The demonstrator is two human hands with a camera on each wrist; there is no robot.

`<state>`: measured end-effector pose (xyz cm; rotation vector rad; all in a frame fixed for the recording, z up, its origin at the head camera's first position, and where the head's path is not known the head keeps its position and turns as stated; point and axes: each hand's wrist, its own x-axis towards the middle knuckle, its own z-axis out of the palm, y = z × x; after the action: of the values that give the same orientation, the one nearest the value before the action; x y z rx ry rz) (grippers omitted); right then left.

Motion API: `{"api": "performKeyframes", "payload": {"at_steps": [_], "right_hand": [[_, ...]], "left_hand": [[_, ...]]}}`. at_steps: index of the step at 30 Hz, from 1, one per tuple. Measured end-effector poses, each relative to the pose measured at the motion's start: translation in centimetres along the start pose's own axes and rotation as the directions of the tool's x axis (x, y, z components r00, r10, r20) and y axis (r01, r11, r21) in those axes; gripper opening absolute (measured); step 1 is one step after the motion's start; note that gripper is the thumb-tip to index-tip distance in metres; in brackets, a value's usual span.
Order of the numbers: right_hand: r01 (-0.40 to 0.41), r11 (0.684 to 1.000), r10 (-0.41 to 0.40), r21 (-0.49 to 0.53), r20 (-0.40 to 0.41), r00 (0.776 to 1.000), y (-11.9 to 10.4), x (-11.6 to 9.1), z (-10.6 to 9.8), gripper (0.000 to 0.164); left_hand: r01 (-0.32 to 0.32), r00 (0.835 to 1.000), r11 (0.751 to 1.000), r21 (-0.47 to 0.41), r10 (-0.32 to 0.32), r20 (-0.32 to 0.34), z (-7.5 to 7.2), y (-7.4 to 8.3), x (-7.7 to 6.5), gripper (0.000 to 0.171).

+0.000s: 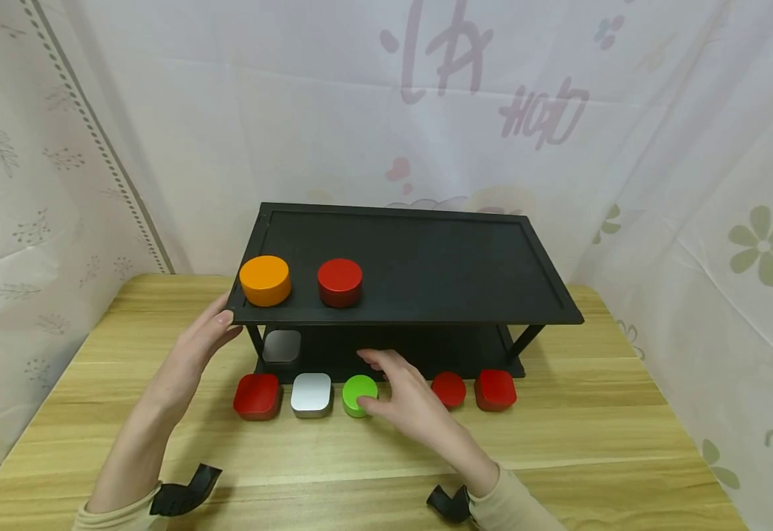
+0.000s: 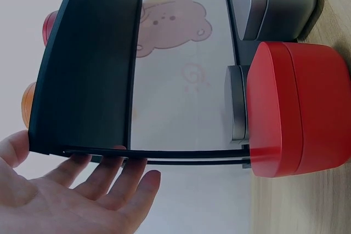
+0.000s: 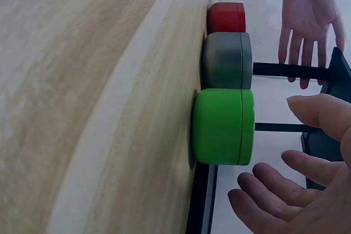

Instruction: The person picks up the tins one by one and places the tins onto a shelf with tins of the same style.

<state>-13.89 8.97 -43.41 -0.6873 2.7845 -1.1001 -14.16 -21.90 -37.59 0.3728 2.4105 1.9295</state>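
Note:
At the left front corner of a black two-tier shelf (image 1: 413, 258), my left hand (image 1: 190, 358) touches the side edge with thumb and fingers extended. In the left wrist view, its fingertips (image 2: 137, 168) lie against the side frame. My right hand (image 1: 409, 402) hovers over a round green tin (image 1: 358, 387), fingers spread. In the right wrist view, a gap separates its fingers from the green tin (image 3: 222, 127). An orange round tin (image 1: 265, 282) and a red round tin (image 1: 340, 283) sit on the top tier.
Along the shelf's front stand a red square tin (image 1: 257, 397), a white-silver square tin (image 1: 311, 395), a red round tin (image 1: 449, 389) and another red square tin (image 1: 496, 389). A grey tin (image 1: 282, 348) sits on the lower tier's left. Patterned cloth (image 1: 293, 110) hangs behind the wooden table (image 1: 333, 472).

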Motion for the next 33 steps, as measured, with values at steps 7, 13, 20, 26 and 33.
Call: {"api": "performKeyframes", "payload": {"at_steps": [7,13,20,26,33], "right_hand": [[-0.005,1.0,0.005,-0.015,0.03,1.0,0.2,0.3,0.5,0.064],[-0.029,0.999,0.031,-0.037,0.057,0.998,0.5,0.3,0.8,0.066],[-0.043,0.997,0.048,-0.061,0.078,0.996,0.5,0.4,1.1,0.067],[-0.051,0.996,0.057,-0.071,0.085,0.995,0.5,0.4,1.2,0.066],[-0.059,0.992,0.071,-0.112,0.106,0.992,0.6,0.5,1.4,0.066]], "left_hand": [[0.02,1.0,1.0,0.009,-0.02,0.003,0.0,0.1,-0.1,0.046],[0.02,1.0,1.0,0.008,-0.02,0.002,0.0,0.1,-0.1,0.046],[0.018,1.0,1.0,0.017,-0.018,0.004,0.0,0.1,-0.1,0.046],[0.02,1.0,1.0,0.016,-0.02,0.006,0.0,0.2,-0.1,0.046],[0.02,1.0,1.0,0.013,-0.02,0.008,0.0,0.2,-0.1,0.046]]}}
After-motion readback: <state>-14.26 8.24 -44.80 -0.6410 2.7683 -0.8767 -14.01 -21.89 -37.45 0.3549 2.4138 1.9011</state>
